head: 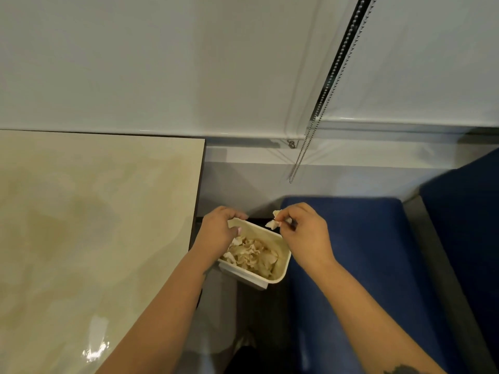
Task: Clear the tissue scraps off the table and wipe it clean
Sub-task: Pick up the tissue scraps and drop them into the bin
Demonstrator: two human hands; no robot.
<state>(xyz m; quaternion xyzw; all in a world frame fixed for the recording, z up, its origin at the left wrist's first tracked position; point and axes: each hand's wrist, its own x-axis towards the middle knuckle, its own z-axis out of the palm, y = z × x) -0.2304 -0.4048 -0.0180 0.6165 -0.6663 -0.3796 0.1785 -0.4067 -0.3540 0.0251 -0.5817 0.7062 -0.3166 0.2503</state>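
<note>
A small cream bin sits just past the right edge of the beige table, between table and seat. Crumpled tissue scraps fill its bottom. My left hand grips the bin's far left rim, fingers curled over the edge. My right hand hovers over the bin's far right corner and pinches a small white tissue scrap between thumb and fingertips. No scraps show on the visible tabletop.
A blue padded seat with its backrest stands right of the bin. A white wall and window blind with a bead chain rise behind. Glare marks the table's near edge.
</note>
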